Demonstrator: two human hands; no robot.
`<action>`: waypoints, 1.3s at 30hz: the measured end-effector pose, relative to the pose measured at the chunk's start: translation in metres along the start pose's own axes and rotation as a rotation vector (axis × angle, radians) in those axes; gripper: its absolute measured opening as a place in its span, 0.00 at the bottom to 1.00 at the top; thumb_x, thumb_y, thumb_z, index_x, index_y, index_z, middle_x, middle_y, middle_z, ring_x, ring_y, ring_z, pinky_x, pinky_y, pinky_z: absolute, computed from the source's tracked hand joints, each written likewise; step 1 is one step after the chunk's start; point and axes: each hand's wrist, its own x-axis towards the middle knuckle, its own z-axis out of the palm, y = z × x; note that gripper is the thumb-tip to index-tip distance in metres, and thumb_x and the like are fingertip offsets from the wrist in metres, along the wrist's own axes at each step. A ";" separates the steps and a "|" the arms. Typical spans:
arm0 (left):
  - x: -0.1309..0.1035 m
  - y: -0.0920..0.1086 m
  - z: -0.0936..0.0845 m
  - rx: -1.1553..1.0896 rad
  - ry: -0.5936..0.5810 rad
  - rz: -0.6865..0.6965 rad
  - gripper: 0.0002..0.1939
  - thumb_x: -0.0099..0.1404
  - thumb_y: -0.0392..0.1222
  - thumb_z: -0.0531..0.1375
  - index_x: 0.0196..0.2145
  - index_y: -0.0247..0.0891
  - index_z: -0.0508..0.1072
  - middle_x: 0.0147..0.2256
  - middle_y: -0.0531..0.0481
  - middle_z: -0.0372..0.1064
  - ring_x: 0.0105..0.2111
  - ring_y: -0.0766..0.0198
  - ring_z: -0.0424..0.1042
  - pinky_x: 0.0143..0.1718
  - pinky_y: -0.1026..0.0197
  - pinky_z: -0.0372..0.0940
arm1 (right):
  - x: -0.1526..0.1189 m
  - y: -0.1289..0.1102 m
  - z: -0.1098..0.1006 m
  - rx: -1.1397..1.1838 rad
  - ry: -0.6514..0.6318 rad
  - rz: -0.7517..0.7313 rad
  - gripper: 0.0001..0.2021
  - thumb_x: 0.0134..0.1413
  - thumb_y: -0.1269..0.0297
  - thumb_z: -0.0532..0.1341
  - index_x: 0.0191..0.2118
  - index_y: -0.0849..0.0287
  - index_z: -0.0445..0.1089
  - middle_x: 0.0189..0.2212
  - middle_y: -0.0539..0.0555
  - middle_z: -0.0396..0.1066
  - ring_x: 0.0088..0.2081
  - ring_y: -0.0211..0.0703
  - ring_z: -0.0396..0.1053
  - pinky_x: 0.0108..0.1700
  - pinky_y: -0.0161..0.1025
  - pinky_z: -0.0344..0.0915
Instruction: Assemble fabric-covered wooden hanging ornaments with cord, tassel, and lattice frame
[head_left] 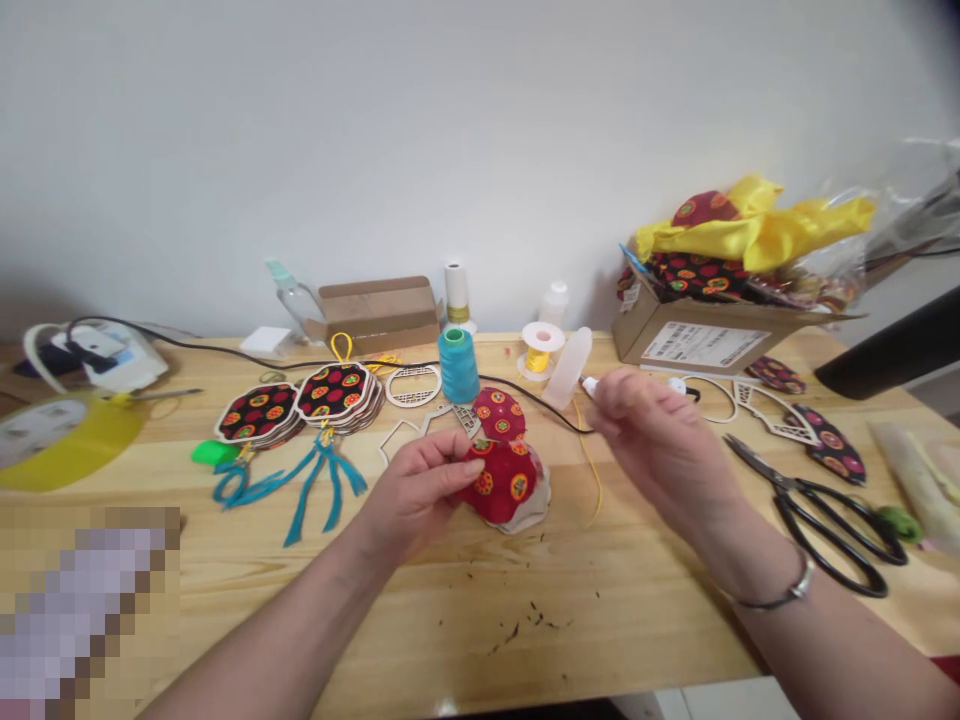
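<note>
My left hand (420,490) pinches the edge of a red fabric piece (501,482) printed with round flowers. Below that fabric shows a pale scalloped piece (525,515), and a smaller red printed round (499,412) lies just behind. My right hand (637,410) is raised to the right of the fabric, fingers closed around a small white piece with a dark tip (590,385); the rest of it is hidden in the fingers. Beside that hand leans a translucent plastic bottle (568,370). A teal thread cone (458,367) stands behind the fabric.
Black-handled scissors (817,515) lie at right, near cut-out frames (776,410). A carton (697,335) overflows with fabric behind. Stacked printed ornaments (334,395) with teal ribbons (319,480) sit left. A black cable (300,358) crosses the table. A yellow tape roll (71,440) is far left.
</note>
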 end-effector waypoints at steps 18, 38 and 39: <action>0.003 -0.002 -0.002 0.051 -0.035 -0.230 0.07 0.51 0.38 0.68 0.27 0.31 0.78 0.21 0.50 0.74 0.19 0.72 0.68 0.22 0.72 0.62 | -0.017 -0.008 0.009 -0.439 -0.497 0.353 0.13 0.51 0.59 0.65 0.22 0.61 0.71 0.18 0.47 0.66 0.21 0.31 0.60 0.24 0.30 0.58; 0.004 -0.004 -0.005 0.296 0.042 0.041 0.07 0.55 0.35 0.66 0.33 0.40 0.80 0.38 0.48 0.78 0.38 0.61 0.75 0.41 0.61 0.68 | -0.012 0.017 0.009 -0.427 -0.240 0.357 0.10 0.47 0.59 0.67 0.28 0.61 0.71 0.22 0.49 0.70 0.23 0.32 0.62 0.25 0.34 0.59; 0.004 -0.003 -0.005 0.372 0.067 0.135 0.05 0.55 0.34 0.65 0.31 0.40 0.80 0.40 0.47 0.77 0.41 0.59 0.74 0.43 0.60 0.67 | -0.013 0.016 0.009 -0.461 -0.242 0.266 0.08 0.48 0.61 0.66 0.29 0.60 0.71 0.24 0.50 0.70 0.23 0.33 0.62 0.26 0.34 0.60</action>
